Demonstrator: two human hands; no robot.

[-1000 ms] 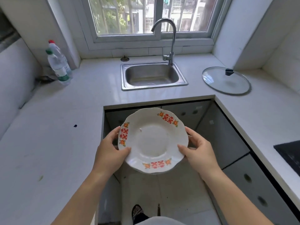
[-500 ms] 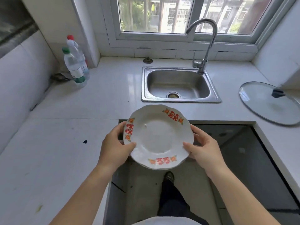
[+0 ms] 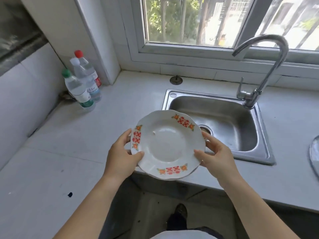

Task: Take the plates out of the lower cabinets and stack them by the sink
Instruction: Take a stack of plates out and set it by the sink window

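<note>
A white scalloped plate (image 3: 167,145) with red and orange rim decorations is held level over the front edge of the counter, just left of the steel sink (image 3: 215,125). My left hand (image 3: 122,156) grips its left rim and my right hand (image 3: 215,157) grips its right rim. A second rim edge shows just under the plate at its lower side, so there may be two stacked plates. The lower cabinets are out of sight below the counter.
Three plastic water bottles (image 3: 81,85) stand in the back left corner. A curved tap (image 3: 265,66) rises behind the sink and a round drain plug (image 3: 176,80) lies on the counter. A glass lid (image 3: 315,152) shows at the right edge. The white counter (image 3: 69,135) stretches left.
Both hands have carried the plate up and forward from above the floor gap to the counter edge by the sink. The view has moved closer to the sink.
</note>
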